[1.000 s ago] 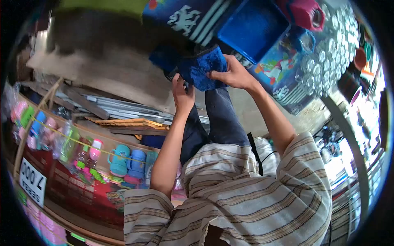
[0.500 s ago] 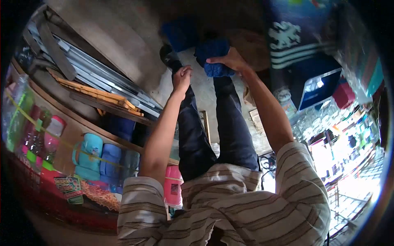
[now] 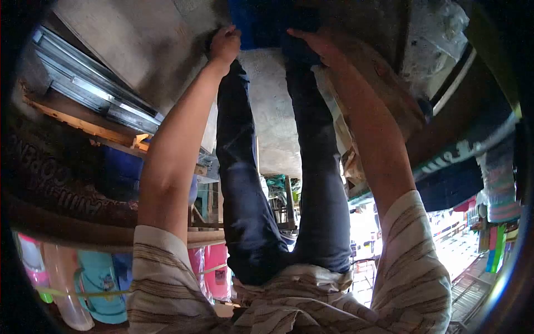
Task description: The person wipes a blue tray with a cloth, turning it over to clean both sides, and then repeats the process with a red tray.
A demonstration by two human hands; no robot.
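The blue cloth [image 3: 261,25] on the floor [image 3: 272,111] looks soft and light to us, best pinched at its edges, where our left hand [image 3: 225,44] clenches it and our right hand [image 3: 318,45] lies flat.

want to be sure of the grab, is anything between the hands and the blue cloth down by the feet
Nothing visible stands in the way. The left hand is closed into a fist at the left edge of the blue cloth. The right hand reaches its right edge with fingers stretched out.
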